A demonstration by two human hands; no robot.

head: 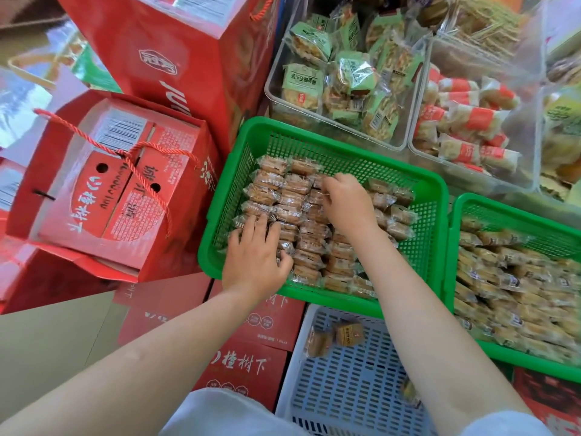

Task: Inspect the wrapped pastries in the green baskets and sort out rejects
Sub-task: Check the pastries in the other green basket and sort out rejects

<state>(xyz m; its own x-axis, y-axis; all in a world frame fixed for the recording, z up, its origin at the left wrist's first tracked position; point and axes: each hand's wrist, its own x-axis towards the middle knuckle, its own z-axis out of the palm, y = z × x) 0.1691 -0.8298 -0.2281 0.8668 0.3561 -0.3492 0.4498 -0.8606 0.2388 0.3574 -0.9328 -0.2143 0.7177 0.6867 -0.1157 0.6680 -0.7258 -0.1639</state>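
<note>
A: Two hands work inside the nearer green basket (pixel 314 133), which holds rows of wrapped pastries (pixel 301 215) in clear film.

B: Left hand?

A: The left hand (pixel 256 259) lies palm-down on the pastries at the basket's near left corner. Its fingers are spread and only lightly bent, thumb tip against a wrapper; the grip is apart, clamped on nothing.

B: Right hand?

A: The right hand (pixel 345 204) reaches over the middle rows, fingers curled down among the wrappers (the fingertips are hidden by the hand itself). Whether that grip is together on a pastry, I cannot tell.

B: Other containers?

A: A second green basket (pixel 471 202) stands just beside the first, on the right, packed with paler wrapped pastries (pixel 509 284). Below the first basket, partly under its near rim, sits a white slotted basket (pixel 339 388) with two wrapped pastries (pixel 334 338) near its far edge and another at its right side, half hidden by the right forearm.

B: Surroundings?

A: Behind the green baskets are clear bins: one (pixel 276 89) with green-labelled packets (pixel 303 81), one (pixel 534 171) with red-labelled packets (pixel 465 121). Left of the baskets are red gift bags (pixel 53 171) with cord handles, holding red boxes (pixel 103 196). More red boxes (pixel 248 366) lie flat under the baskets.
</note>
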